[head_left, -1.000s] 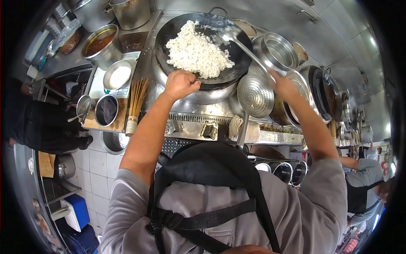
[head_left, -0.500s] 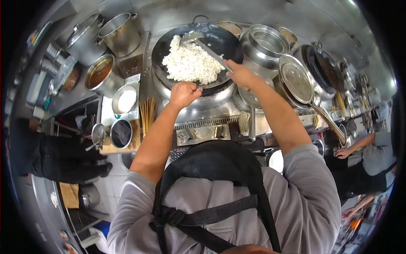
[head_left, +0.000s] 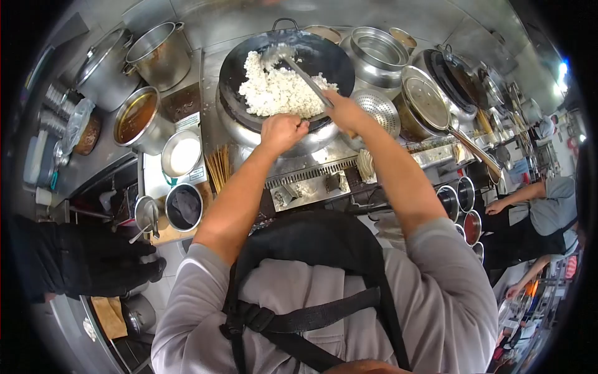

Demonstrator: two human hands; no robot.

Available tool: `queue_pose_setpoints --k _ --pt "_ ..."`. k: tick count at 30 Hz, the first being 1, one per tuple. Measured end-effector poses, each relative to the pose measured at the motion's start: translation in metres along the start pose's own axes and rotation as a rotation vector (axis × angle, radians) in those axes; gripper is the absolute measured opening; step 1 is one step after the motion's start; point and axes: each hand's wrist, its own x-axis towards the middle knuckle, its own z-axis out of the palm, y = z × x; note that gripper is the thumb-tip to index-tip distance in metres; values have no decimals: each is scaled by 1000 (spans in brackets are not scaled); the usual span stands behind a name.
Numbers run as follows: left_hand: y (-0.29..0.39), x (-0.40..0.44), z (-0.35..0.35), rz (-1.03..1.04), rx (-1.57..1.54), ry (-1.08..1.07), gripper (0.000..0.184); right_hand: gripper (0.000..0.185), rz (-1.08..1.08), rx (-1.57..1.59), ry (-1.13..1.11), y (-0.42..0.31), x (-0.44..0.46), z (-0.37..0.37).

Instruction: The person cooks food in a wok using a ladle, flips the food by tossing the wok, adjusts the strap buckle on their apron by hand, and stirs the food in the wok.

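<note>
A big black wok (head_left: 336,71) sits on the stove and holds a mound of white rice (head_left: 283,93). My right hand (head_left: 344,112) is closed round the handle of a metal wok spatula (head_left: 305,78). The spatula's blade is smeared by motion and lies at the far left edge of the rice. At the near rim of the wok my left hand (head_left: 281,133) forms a fist, closed on the wok's edge; the exact part it grips is hidden beneath the fingers. A perforated skimmer (head_left: 377,115) rests right of the wok, close to my right forearm.
At left stand a pot of brown liquid (head_left: 138,118), a white-filled bowl (head_left: 182,153), bamboo skewers (head_left: 218,167) and a tall steel pot (head_left: 161,59). A mesh strainer (head_left: 427,96) rests on a pot at right. One person (head_left: 93,255) stands left, another (head_left: 529,218) right.
The view has shifted slightly. My left fist has slid a little right along the wok's near rim. My right hand and the spatula have moved slightly left, and the rice has spread a bit.
</note>
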Motion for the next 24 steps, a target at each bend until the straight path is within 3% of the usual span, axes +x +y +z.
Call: queue_pose_setpoints --k 4,6,7,9,11,13,17,18,19,22,24 --pt "1 3 -4 -14 -6 16 38 49 -47 -68 -75 43 -65 -12" --pt "6 0 -6 -40 -2 -26 40 51 31 278 -55 60 -81 -10" --pt "7 2 -8 -70 6 -81 40 51 30 286 -61 69 -90 -2" --pt "7 3 -6 -80 37 -98 40 55 -240 94 197 67 -107 9" --pt "12 0 -6 -90 68 -120 41 55 108 257 -17 34 -157 -33" --pt "40 -8 -21 -58 -4 -144 42 56 198 441 -199 43 -199 -77" --pt "66 -20 -30 84 35 -197 41 52 244 425 -376 92 -222 -80" --pt "57 -19 -10 72 51 -76 41 54 228 397 -379 89 -212 -75" --pt "49 -22 8 63 64 45 41 54 112 300 -299 94 -191 -62" --pt "50 -76 38 97 151 40 41 57 -233 -197 113 146 -138 15" --pt "62 -123 19 116 6 -81 41 60 -207 -153 95 147 -149 22"
